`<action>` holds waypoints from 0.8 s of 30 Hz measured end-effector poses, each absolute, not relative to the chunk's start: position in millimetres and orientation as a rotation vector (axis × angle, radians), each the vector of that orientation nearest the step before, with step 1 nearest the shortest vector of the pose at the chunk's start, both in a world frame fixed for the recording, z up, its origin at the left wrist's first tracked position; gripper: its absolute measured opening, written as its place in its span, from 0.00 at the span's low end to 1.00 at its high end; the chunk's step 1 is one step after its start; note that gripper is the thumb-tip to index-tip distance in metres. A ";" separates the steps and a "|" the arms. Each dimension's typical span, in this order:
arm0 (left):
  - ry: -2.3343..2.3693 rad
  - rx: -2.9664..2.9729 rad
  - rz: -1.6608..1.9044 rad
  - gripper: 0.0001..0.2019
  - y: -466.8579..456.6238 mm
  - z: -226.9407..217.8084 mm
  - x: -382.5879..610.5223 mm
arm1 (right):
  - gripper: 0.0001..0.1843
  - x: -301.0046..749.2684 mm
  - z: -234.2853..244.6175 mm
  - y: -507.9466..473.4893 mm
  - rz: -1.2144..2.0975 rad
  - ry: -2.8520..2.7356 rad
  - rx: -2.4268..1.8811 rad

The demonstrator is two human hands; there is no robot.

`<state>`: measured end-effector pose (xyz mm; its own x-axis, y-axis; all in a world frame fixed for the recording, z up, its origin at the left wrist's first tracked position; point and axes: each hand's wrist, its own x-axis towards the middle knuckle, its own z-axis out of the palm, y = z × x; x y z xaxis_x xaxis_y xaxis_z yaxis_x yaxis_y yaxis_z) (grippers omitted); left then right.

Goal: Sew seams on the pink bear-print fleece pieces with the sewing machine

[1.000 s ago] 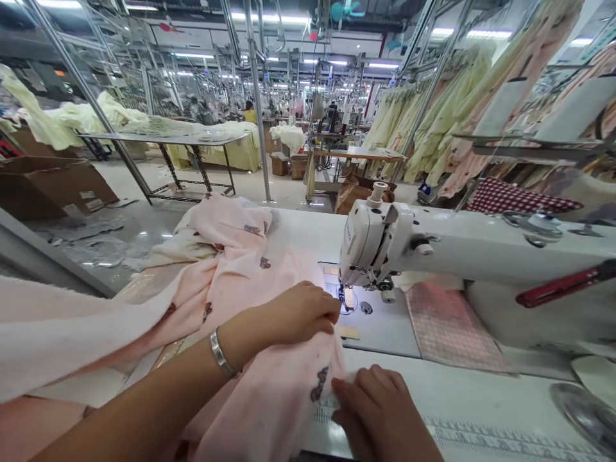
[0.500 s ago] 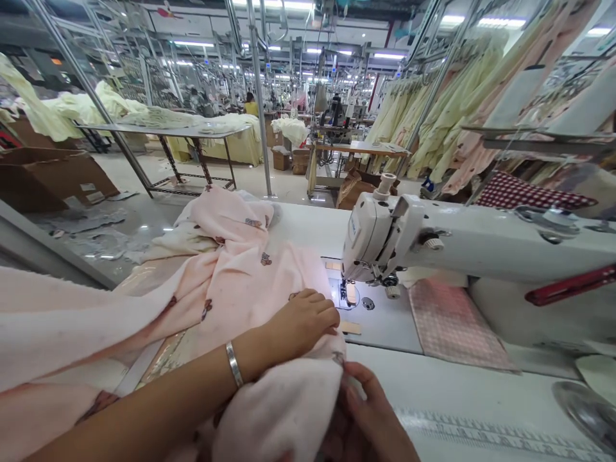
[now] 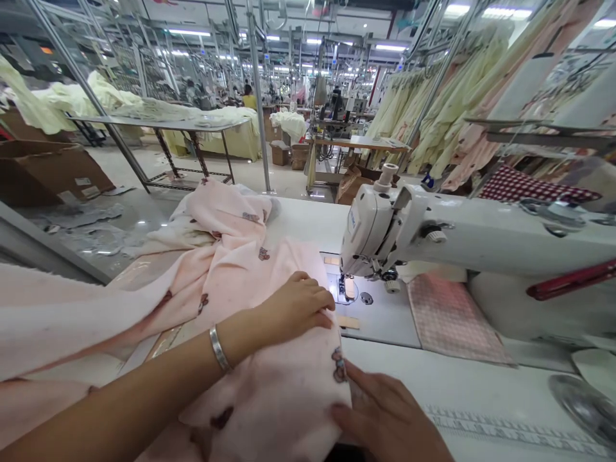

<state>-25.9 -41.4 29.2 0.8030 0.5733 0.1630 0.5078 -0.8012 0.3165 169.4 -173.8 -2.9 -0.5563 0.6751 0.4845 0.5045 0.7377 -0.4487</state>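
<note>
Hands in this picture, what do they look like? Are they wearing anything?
The left hand and the right hand are bare, with no gloves, and no sleeves show on the forearms. The left wrist wears a smooth, wide silver bangle.

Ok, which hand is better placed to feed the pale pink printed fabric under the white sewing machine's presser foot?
Probably the left hand: flat on the fabric, nearer the presser foot; the right hand sits lower, at its edge.

Sewing machine (image 3: 380,234) sits just ahead of the right hand (image 3: 385,417), with a checked cloth (image 3: 452,321) beside it. Cardboard box (image 3: 48,170) is way off past the left hand (image 3: 298,308).
</note>
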 end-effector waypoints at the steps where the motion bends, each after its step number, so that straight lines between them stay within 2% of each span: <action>1: 0.853 2.711 0.306 0.04 -38.8 33.7 -25.3 | 0.14 172.0 -2.1 -169.0 0.236 -2.335 -0.873; 3: 0.875 2.690 0.224 0.03 -34.7 40.0 -22.5 | 0.12 171.9 -3.5 -164.1 0.017 -2.411 -0.864; 5: 0.892 2.695 0.195 0.05 -32.4 41.8 -17.9 | 0.15 168.8 -6.1 -163.5 -0.047 -2.426 -0.885; 12: 1.013 2.696 0.151 0.04 -29.4 33.2 -7.2 | 0.12 172.7 -0.6 -156.1 -0.043 -2.431 -0.836; 17: 1.182 2.722 0.132 0.03 -35.3 39.1 2.9 | 0.12 174.0 -0.7 -151.8 0.237 -2.459 -0.853; 24: 1.316 2.688 0.161 0.09 -86.9 21.3 2.8 | 0.13 177.7 3.0 -149.8 0.197 -2.520 -0.831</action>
